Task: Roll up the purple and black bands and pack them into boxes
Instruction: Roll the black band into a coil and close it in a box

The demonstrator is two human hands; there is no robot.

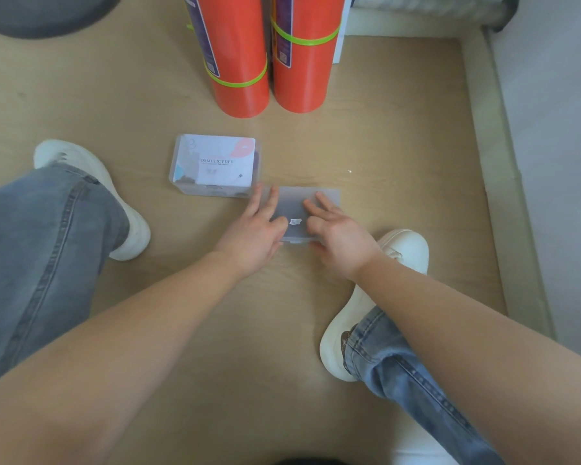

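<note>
A small frosted plastic box [299,206] with a white sticker lies on the wooden floor. My left hand [254,233] presses flat on the left part of its lid, fingers straight. My right hand [336,229] presses on the right part, fingers spread over the lid and thumb at the near edge. Something dark shows dimly through the lid. Just behind and to the left stands a second clear box [215,166] with a white "cosmetic puff" label, lid down, something purple visible inside at its right end.
Two upright orange rolls [239,62] [304,55] with green straps stand behind the boxes. My legs in jeans and white shoes [128,209] [406,250] flank the work spot. A pale wall base [503,162] runs along the right.
</note>
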